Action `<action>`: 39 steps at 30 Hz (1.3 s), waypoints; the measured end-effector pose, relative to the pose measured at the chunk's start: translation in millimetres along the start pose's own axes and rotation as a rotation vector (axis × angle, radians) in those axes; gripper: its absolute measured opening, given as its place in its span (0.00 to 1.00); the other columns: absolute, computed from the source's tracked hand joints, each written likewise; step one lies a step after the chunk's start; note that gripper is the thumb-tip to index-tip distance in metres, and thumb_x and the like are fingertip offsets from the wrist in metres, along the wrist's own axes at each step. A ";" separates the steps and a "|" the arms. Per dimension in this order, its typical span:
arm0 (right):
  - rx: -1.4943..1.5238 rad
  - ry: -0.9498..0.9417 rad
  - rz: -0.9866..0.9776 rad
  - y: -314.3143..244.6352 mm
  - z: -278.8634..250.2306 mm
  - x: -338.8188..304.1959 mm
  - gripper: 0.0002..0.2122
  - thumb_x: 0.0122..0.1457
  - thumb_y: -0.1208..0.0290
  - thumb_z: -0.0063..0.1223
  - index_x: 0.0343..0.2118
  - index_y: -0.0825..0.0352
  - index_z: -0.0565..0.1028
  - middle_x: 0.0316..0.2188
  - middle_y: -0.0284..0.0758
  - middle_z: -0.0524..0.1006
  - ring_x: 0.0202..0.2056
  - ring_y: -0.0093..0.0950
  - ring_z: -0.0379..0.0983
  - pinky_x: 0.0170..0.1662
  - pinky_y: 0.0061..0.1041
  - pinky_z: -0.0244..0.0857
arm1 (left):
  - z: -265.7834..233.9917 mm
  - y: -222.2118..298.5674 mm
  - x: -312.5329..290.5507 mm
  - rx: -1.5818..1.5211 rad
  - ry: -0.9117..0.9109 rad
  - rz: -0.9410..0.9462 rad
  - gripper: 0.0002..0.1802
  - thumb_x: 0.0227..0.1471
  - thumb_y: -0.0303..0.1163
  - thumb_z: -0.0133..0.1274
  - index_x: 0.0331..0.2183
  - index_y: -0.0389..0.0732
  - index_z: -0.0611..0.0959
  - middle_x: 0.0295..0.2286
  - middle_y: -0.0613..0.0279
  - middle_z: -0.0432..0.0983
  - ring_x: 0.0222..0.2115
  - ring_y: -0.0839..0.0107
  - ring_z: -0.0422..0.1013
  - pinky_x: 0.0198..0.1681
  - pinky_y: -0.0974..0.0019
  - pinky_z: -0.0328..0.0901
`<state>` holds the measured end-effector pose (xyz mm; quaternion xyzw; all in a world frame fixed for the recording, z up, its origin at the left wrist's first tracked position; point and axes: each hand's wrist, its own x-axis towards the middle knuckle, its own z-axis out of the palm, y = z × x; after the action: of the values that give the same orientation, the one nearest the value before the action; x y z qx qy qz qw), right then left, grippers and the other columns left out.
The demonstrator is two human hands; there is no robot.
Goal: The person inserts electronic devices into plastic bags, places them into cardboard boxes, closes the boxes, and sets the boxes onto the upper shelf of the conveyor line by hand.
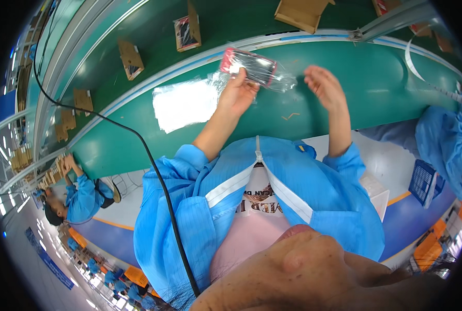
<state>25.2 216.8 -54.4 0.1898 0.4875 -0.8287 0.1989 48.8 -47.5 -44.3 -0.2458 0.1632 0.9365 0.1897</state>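
My left hand (pixel 240 93) grips a flat rectangular device (pixel 249 66), red-edged with a dark glossy face, from its near side. Clear plastic film (pixel 284 82) wraps the device and trails off to its right. Raised to the right, apart from the film, my right hand (pixel 326 88) has loosely bent fingers and nothing visible in it. Left of my left hand, a stack of clear plastic bags (pixel 184 105) lies on the green worktop (pixel 376 78), shining with glare.
Beyond a pale rail, a dark green belt (pixel 241 20) carries open cardboard boxes, including one box (pixel 188 32) holding a dark item. A black cable (pixel 137 135) crosses the left side. Co-workers in blue sit at left (pixel 83 202) and right (pixel 443 145). A blue crate (pixel 424 181) stands lower right.
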 end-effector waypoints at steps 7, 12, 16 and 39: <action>-1.051 0.704 -0.933 -89.0 -68.1 171.4 0.42 0.43 0.59 0.64 0.58 0.70 0.54 0.46 0.43 0.68 0.40 0.30 0.70 0.41 0.27 0.65 | 42.6 26.7 57.7 0.486 -0.135 0.401 0.08 0.53 0.31 0.51 0.36 0.41 0.75 0.30 0.64 0.74 0.27 0.76 0.69 0.31 0.72 0.64; -0.938 0.309 -0.657 -72.0 1.6 195.8 0.16 0.51 0.66 0.56 0.41 0.67 0.71 0.36 0.41 0.74 0.34 0.35 0.71 0.33 0.28 0.65 | 75.7 39.8 103.0 0.761 -0.081 0.898 0.12 0.49 0.27 0.54 0.38 0.37 0.76 0.30 0.67 0.73 0.27 0.79 0.66 0.31 0.72 0.63; -1.058 0.414 -1.239 0.0 68.7 151.7 0.05 0.54 0.72 0.50 0.29 0.68 0.71 0.26 0.42 0.70 0.30 0.41 0.67 0.32 0.36 0.62 | 60.7 53.9 152.7 1.242 0.130 1.342 0.13 0.44 0.25 0.55 0.36 0.38 0.77 0.30 0.60 0.71 0.31 0.70 0.68 0.34 0.71 0.63; -1.002 0.378 -1.085 17.6 92.6 140.1 0.04 0.52 0.75 0.50 0.26 0.70 0.69 0.26 0.40 0.70 0.29 0.40 0.66 0.33 0.36 0.61 | 30.8 71.0 172.0 2.479 0.116 1.302 0.28 0.34 0.40 0.63 0.40 0.40 0.75 0.47 0.53 0.64 0.44 0.53 0.61 0.45 0.54 0.59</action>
<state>-95.9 106.9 -96.6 -0.0510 0.8561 -0.4433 -0.2607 -133.2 -50.0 -93.6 0.1607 0.9643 0.0924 -0.1892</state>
